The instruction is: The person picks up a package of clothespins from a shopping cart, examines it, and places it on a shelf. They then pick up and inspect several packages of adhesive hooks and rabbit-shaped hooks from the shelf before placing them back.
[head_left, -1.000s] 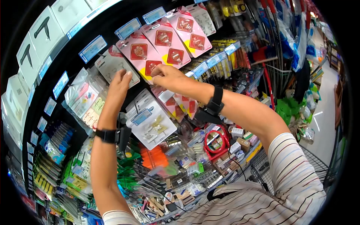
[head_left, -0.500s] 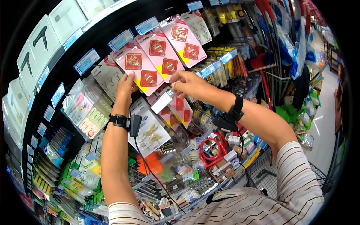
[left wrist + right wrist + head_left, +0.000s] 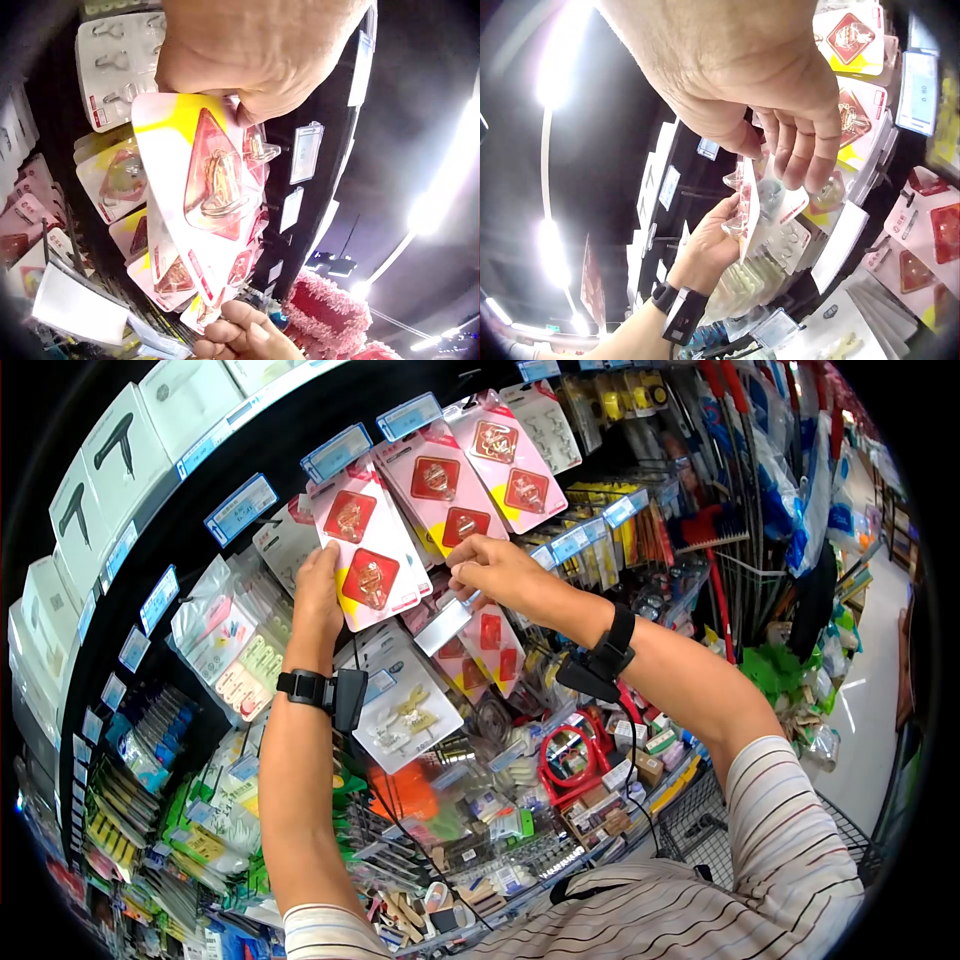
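Note:
My left hand (image 3: 318, 595) grips the left edge of a pink-and-white pack of wall hooks (image 3: 378, 572), which carries two red diamond-shaped hooks under clear plastic. In the left wrist view the thumb lies against the card's yellow corner, and the pack (image 3: 166, 195) tilts out from the packs behind it. My right hand (image 3: 497, 572) hovers just right of that pack, fingers loosely bent, before the lower part of a neighbouring pink hook pack (image 3: 425, 445). From the right wrist view, the right fingers (image 3: 801, 154) overlap the held pack's back side (image 3: 769, 196).
A white price tag holder (image 3: 440, 628) juts out below the right hand. Lower down hangs a white hook pack (image 3: 400, 715); a grey hook pack (image 3: 278, 550) hangs behind the left hand. Boxed hair dryers (image 3: 112, 445) line the upper left shelf. A wire cart (image 3: 700, 830) stands at right.
My left hand has come onto the left pink pack's edge and tilted the pack outward and down from its row. My right hand has shifted rightward, away from that pack's lower corner.

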A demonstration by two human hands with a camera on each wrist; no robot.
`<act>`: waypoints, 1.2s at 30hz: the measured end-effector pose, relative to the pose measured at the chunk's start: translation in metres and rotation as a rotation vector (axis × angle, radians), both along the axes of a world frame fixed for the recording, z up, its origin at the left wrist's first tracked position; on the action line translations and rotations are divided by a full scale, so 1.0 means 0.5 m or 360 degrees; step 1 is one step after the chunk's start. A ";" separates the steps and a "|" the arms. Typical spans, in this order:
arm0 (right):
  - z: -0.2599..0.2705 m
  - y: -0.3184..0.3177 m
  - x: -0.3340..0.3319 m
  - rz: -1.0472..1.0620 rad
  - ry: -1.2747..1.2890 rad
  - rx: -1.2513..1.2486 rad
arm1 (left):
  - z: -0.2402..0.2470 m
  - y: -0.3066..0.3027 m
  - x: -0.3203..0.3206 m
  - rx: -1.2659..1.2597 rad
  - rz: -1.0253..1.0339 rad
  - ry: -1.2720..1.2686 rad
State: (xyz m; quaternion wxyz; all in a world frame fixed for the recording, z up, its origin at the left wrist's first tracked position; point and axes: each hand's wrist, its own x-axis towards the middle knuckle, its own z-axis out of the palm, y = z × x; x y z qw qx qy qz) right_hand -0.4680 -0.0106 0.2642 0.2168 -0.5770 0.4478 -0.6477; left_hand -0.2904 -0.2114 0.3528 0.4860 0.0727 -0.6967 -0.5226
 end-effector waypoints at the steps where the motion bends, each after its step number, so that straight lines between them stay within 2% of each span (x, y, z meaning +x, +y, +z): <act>1: 0.002 -0.005 0.001 -0.0013 0.0001 -0.0026 | 0.003 -0.001 0.008 -0.0013 -0.0058 -0.0021; 6: 0.026 -0.044 0.011 -0.0145 0.0109 -0.0292 | 0.001 0.010 0.011 -0.0027 -0.0128 0.0021; 7: 0.036 -0.060 0.004 -0.0140 0.0169 -0.0222 | -0.001 0.015 0.010 -0.0020 -0.0137 0.0027; 10: 0.065 -0.103 0.013 0.0025 -0.0159 -0.0113 | -0.005 0.028 0.010 0.0009 -0.0146 0.0072; 11: 0.075 -0.109 0.009 0.0022 -0.0115 -0.0041 | -0.004 0.025 0.010 0.0010 -0.0136 0.0080; 14: 0.100 -0.112 0.026 0.0206 -0.0355 -0.0105 | -0.004 0.017 0.010 0.0022 -0.0119 0.0099; 18: 0.106 -0.139 0.029 0.0219 -0.0506 -0.0127 | 0.004 0.024 0.018 0.0037 -0.0148 0.0095; 21: 0.103 -0.135 0.032 0.0268 -0.0538 -0.0168 | 0.003 0.030 0.029 0.0028 -0.0201 0.0046; 25: 0.108 -0.138 0.029 0.0154 -0.0433 -0.0147 | 0.001 0.005 0.029 -0.0025 -0.0267 -0.0033; 29: 0.108 -0.141 0.046 0.0154 -0.0496 -0.0216 | -0.006 0.001 0.025 -0.0028 -0.0228 0.0048; 33: 0.103 -0.165 0.034 -0.0035 -0.0360 -0.0291 | -0.010 -0.008 0.034 -0.0015 -0.0188 0.0095; 36: 0.104 -0.174 0.027 0.0069 -0.0423 -0.0214 | -0.007 -0.015 0.038 0.0018 -0.0210 0.0094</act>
